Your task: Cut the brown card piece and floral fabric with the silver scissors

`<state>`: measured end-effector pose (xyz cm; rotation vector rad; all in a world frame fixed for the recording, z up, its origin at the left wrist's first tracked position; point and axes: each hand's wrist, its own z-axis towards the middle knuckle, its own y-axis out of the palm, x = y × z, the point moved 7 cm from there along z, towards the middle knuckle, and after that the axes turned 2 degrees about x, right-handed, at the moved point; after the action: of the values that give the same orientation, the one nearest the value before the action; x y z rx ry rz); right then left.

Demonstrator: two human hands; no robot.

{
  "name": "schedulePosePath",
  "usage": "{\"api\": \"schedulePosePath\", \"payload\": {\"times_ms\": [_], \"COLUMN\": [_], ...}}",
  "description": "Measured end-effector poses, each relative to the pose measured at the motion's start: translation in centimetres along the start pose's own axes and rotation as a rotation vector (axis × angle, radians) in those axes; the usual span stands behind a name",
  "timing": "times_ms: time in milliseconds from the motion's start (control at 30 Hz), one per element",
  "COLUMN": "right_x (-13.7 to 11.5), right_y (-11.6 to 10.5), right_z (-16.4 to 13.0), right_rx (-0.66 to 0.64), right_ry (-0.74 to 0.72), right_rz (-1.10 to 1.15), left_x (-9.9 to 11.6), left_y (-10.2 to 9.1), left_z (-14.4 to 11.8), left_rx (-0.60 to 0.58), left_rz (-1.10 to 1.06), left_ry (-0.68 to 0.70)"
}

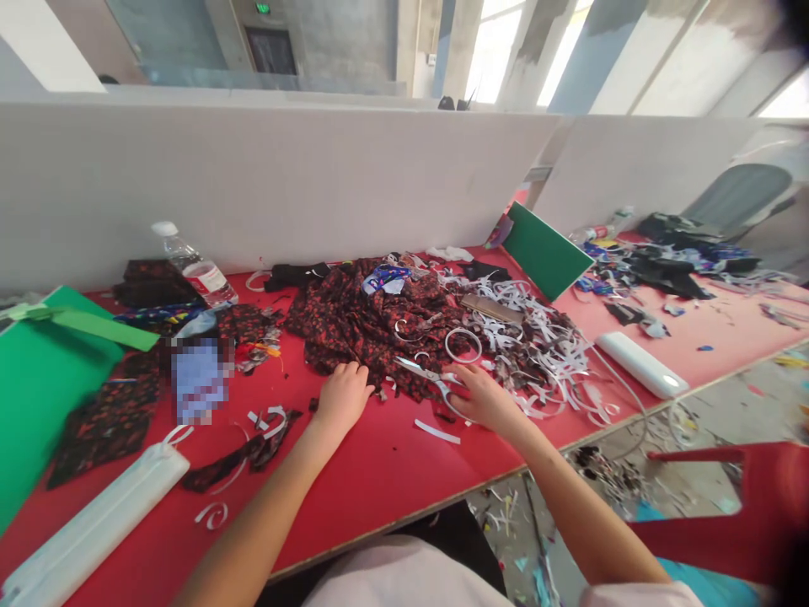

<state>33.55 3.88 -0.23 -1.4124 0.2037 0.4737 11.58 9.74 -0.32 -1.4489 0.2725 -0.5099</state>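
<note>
My left hand [342, 394] rests with curled fingers on the near edge of a dark cloth with red flowers [372, 324], which is bunched up in the middle of the red table [379, 472]. My right hand [481, 396] lies on the handles of silver scissors [422, 371], whose blades point left over the cloth. A heap of white paper strips [537, 337] lies just right of that hand.
A water bottle [193, 265] stands at the back left by green boards [44, 379]. White oblong cases lie at the front left [94, 523] and right [641, 364]. A green board [544, 249] leans on the grey divider. A red chair [746, 506] stands at the right.
</note>
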Motion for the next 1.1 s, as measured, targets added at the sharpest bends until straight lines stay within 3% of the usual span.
{"api": "schedulePosePath", "payload": {"times_ms": [267, 400, 467, 567, 733, 867, 1000, 1100], "right_x": [5.1, 5.9, 6.1, 6.9, 8.3, 7.6, 5.2, 2.8], "right_y": [-2.5, -2.9, -3.2, -3.1, -2.5, -4.1, -6.0, -5.5], "right_z": [0.9, 2.3, 2.9, 3.7, 4.7, 3.8, 2.0, 0.7], "right_rx": [0.248, 0.330, 0.373, 0.403, 0.412, 0.479, 0.535, 0.457], "right_ry": [-0.033, -0.057, -0.021, 0.054, 0.169, 0.213, 0.170, 0.077], "right_rz": [-0.166, -0.219, -0.260, -0.372, -0.388, -0.254, -0.152, -0.067], "left_x": [-1.3, -3.5, -5.3, -8.5, -10.4, -10.7, -11.4, -11.8], "left_y": [-1.4, -2.7, -3.1, -2.6, -1.1, -1.4, -0.1, 0.9], "left_z": [-3.0, -4.0, -4.5, -5.5, -5.2, -4.8, -4.3, -4.3], "left_rx": [-0.025, 0.002, 0.072, 0.155, 0.202, 0.332, 0.422, 0.493], "left_rz": [-0.035, -0.052, -0.074, -0.181, -0.391, -0.647, -0.981, -1.157], "left_ry": [-0.102, -0.219, -0.354, -0.633, -0.692, -0.666, -0.702, -0.752]}}
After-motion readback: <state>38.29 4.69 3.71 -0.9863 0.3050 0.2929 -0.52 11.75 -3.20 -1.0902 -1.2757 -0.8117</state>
